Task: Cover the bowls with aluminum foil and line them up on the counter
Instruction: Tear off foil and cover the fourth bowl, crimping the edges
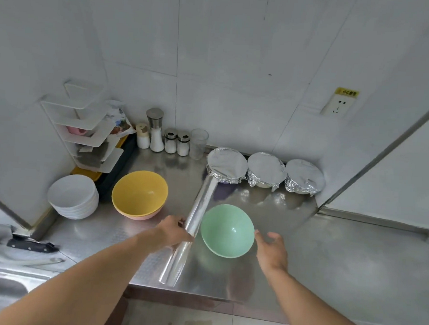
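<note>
Head view: all places below are given relative to the pale green round bowl (227,230), which sits empty on the stainless steel counter (329,244), on a pulled-out sheet of foil.
Covered bowls: three bowls wrapped in crinkled aluminium foil (265,171) stand in a row behind the green bowl, against the wall; their contents are hidden.
Open bowls: a yellow round bowl (140,192), empty, nests in a pink one to the left and slightly behind the green bowl — further left is a stack of white bowls (73,196).
Jars: salt and spice shakers (163,139) and a clear glass (198,143) stand behind and left, by the wall.
Foil roll: the long silver roll of aluminium foil (190,230) lies just left of the green bowl, touching or nearly touching its rim; its long axis runs from the counter's near edge up toward the leftmost covered bowl.
Left hand: the left hand (172,231) grips the roll mid-length, fingers curled over it.
Right hand: the right hand (271,248) is just right of the green bowl, fingers relaxed and spread — holding nothing, fingertips at the rim.
</note>
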Motion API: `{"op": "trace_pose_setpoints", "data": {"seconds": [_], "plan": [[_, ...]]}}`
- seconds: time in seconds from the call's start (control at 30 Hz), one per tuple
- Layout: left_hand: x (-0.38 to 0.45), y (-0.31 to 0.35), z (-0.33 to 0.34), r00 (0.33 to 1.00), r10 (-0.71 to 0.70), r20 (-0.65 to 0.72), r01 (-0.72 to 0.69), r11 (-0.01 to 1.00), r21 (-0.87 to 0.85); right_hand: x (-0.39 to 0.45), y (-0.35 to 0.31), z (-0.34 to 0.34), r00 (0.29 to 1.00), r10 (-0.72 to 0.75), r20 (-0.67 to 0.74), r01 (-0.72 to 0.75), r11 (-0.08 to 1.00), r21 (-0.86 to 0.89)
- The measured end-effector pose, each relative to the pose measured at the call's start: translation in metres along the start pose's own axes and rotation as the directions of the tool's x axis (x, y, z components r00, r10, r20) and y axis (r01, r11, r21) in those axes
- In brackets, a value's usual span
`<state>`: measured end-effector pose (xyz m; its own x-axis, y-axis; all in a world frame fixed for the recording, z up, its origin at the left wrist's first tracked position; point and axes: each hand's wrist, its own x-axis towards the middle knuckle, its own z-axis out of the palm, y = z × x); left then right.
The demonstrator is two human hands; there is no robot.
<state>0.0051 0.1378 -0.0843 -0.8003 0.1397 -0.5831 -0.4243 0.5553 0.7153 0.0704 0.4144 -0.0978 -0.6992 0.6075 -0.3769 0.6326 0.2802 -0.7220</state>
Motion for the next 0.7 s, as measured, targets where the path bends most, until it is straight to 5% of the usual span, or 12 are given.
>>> {"op": "trace_pose_setpoints", "data": {"seconds": [0.1,0.33,0.57,0.7], "plan": [[-0.025,0.027,-0.019,0.999,0.042,-0.006,-0.042,0.99,-0.132,-0.013,-0.036,-0.012,0.996,-0.087,-0.016,0.087,0.996,0.023],[-0.075,0.081,-0.029,0.979,0.204,-0.008,-0.201,0.957,-0.212,-0.066,-0.144,-0.011,0.862,-0.356,0.36,0.31,0.933,0.182],[-0.087,0.107,0.017,0.944,0.318,-0.087,-0.324,0.943,-0.071,-0.062,-0.157,-0.028,0.91,-0.294,0.293,0.208,0.934,0.291],[-0.091,0.115,0.038,0.957,0.29,0.03,-0.271,0.922,-0.276,-0.051,-0.144,-0.052,0.902,-0.271,0.336,0.149,0.926,0.346]]}}
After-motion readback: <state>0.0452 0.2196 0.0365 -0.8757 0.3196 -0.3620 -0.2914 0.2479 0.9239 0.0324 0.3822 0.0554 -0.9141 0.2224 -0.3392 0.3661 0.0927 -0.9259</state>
